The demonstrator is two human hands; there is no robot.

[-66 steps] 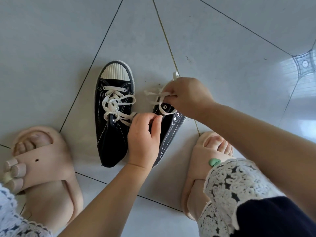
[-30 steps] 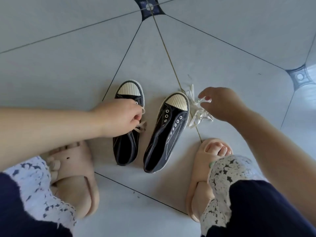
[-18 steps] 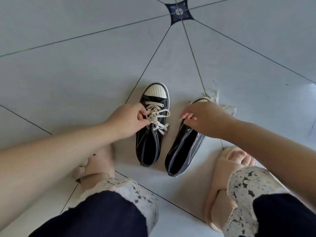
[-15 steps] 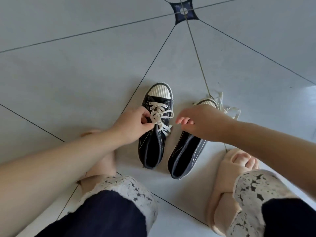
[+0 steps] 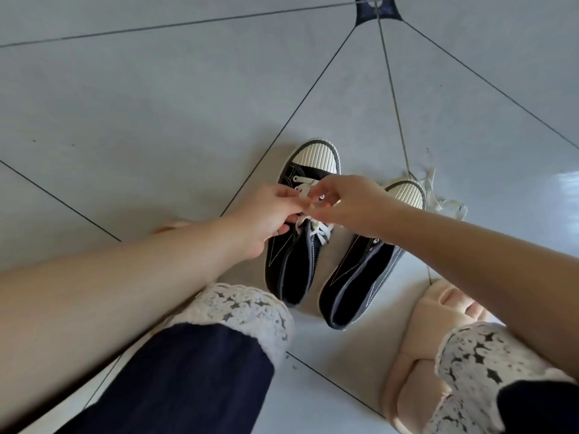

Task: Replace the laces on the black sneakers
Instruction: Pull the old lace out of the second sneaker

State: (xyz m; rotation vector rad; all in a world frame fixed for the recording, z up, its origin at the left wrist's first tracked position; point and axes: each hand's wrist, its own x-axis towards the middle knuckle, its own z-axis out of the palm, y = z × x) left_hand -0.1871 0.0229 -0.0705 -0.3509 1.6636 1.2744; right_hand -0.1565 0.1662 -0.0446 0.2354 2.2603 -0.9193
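1. On the tiled floor (image 5: 156, 104), the laced sneaker (image 5: 291, 264) and the unlaced sneaker (image 5: 354, 292) are lying side by side. Nothing is bracing the laced one, so a hard tug could be dragging it into its neighbour.
2. Over its eyelets, the left hand (image 5: 266, 214) and the right hand (image 5: 351, 205) are meeting, each seemingly pinching the white lace (image 5: 319, 233). Uneven pulling could be jamming it in an eyelet.
3. Beside the unlaced toe, the loose lace (image 5: 448, 205) is lying heaped and could be tangling.
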